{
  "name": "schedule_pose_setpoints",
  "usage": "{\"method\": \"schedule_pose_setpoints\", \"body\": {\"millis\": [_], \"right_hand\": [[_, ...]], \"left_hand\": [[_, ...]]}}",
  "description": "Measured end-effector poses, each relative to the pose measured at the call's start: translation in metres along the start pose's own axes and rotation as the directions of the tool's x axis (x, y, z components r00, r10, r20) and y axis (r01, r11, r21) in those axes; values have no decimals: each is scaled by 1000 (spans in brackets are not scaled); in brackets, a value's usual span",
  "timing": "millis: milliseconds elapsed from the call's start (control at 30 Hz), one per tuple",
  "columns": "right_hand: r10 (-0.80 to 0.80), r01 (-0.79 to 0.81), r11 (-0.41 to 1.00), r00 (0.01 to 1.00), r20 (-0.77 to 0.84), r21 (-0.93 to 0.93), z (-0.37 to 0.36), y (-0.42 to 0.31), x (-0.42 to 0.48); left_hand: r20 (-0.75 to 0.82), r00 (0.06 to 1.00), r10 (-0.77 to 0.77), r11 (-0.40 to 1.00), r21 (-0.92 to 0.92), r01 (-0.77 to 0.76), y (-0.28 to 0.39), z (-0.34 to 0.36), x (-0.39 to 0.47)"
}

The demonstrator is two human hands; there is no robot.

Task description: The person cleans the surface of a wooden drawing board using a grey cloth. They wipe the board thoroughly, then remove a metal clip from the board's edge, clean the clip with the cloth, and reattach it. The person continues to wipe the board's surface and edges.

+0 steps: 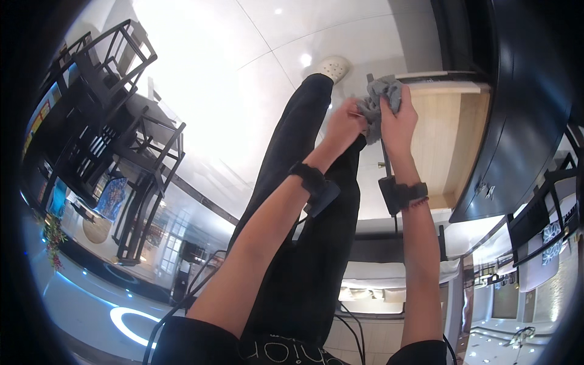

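Observation:
A crumpled grey cloth [378,101] is bunched up between my two hands, beside the near end of an open drawer. My right hand [399,117] grips it, thumb on top. The fingers of my left hand [345,124], slightly blurred, pinch its left side. Below the hands, the pulled-out drawer [435,137] shows a light wood-grain inside. It juts from a dark glossy cabinet [515,118]. A dark strap with a small box sits on each of my wrists.
Glossy pale floor tiles [255,77] spread ahead of my legs. A cream clog [335,68] is on one foot. Dark wooden chairs [150,150] stand around a dark table at left. Keys [489,191] hang at the cabinet front. Black cables [353,326] run near my body.

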State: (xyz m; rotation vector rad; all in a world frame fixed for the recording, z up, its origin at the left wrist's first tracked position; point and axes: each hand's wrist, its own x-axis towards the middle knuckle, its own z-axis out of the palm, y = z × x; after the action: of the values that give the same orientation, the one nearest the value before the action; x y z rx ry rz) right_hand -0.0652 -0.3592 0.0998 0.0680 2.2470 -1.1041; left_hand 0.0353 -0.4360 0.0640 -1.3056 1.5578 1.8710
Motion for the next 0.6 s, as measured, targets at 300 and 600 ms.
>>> {"method": "schedule_pose_setpoints", "body": {"millis": [300,600], "right_hand": [[-23,17,998,994,-106,-62,22,26,0],[2,-20,994,986,-166,-110,17,36,-15]], "left_hand": [[60,994,-90,988,-121,97,-28,20,2],[10,994,-108,902,422,93,16,22,-11]]}}
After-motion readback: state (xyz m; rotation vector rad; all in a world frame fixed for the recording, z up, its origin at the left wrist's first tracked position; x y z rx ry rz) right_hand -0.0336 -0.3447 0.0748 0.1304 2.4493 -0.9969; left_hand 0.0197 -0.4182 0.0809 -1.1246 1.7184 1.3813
